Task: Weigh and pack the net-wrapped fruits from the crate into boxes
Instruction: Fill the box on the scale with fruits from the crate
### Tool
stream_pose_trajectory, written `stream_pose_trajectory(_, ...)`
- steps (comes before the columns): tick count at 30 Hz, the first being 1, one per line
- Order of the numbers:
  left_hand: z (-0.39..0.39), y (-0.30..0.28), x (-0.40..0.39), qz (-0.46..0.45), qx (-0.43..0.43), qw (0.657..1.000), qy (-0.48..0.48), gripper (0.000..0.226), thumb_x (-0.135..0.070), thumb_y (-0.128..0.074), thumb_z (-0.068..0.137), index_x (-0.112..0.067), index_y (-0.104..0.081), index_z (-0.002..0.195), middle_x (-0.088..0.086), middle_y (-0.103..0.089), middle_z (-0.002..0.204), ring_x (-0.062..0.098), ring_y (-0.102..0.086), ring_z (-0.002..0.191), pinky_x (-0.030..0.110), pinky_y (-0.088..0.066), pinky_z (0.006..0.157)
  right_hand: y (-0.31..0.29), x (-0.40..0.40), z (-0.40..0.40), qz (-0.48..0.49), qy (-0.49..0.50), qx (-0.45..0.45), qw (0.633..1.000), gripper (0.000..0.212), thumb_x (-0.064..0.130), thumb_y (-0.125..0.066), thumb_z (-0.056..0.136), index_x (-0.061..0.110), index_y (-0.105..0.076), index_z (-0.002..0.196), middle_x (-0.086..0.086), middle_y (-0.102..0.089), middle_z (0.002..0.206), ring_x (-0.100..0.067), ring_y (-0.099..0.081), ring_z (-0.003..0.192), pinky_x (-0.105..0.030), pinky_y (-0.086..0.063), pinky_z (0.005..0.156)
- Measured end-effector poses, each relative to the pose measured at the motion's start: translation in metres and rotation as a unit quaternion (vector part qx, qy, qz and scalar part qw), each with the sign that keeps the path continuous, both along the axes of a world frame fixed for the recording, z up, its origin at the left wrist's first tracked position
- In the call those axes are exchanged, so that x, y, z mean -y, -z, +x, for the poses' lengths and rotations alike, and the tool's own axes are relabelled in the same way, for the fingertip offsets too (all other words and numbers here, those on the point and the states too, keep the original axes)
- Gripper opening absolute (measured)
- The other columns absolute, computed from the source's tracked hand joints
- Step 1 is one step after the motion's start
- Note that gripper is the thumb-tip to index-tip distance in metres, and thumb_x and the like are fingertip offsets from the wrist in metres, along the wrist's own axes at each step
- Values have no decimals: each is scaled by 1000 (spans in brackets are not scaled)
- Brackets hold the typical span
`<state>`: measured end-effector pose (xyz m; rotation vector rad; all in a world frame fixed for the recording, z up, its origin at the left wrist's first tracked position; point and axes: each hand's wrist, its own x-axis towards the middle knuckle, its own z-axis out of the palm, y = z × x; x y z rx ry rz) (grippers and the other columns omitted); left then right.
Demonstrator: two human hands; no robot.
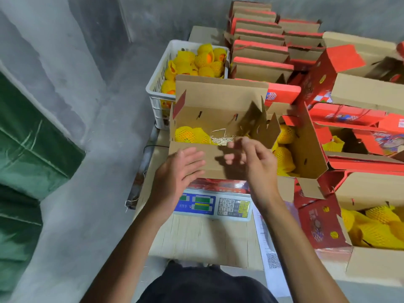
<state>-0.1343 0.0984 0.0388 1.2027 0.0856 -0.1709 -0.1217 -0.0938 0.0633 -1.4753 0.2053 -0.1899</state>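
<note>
**Desk:** Two hands over one carton — what does each container hold?

**Photographer:** An open cardboard box sits on a digital scale, its flaps up. Inside, a net-wrapped fruit in yellow foam mesh lies at the left end, beside a tuft of straw-like packing. Behind the box stands a white plastic crate piled with more fruits in yellow netting, some showing orange skin through the mesh.

**Desk:** And to the right?

**Photographer:** A second open box just beside the first holds netted fruit, and another red-printed box at the lower right is heaped with the same yellow mesh. Folded red-and-brown cartons are stacked behind, near the crate.

**Desk:** The hands?

**Photographer:** The person's left hand is spread flat, fingers straight, lying against the front flap of the box on the scale. The right hand hovers above the same front edge with fingers loosely curled; it grips nothing that can be seen. Both forearms reach in from the bottom of the view.

**Desk:** Anything else on the table?

**Photographer:** A printed paper sheet with a QR code lies to the right of the scale, partly under the right arm. The scale's readout is too blurred to read.
</note>
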Motion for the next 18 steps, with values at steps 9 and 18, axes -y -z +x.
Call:
stream_pose_trajectory(9, -34, 39, -57, -153, -126, 978, -61, 65, -65, -45, 95, -13, -74, 122, 16, -63, 139, 33, -60, 130, 49, -54, 101, 60, 6, -61, 304, -47, -217, 926, 36, 41, -53, 102, 12, -75, 107, -11, -75, 111, -21, -73, 85, -31, -62, 76)
stream_pose_trajectory(18, -47, 54, -65, -222, -179, 952, -110, 77, -71, -41, 96, -13, -57, 143, 11, -59, 145, 27, -58, 133, 51, -39, 112, 77, -8, -77, 422, -75, -231, 874, 61, 60, -55, 98, 11, -65, 134, -16, -60, 144, -33, -58, 133, -52, -48, 109)
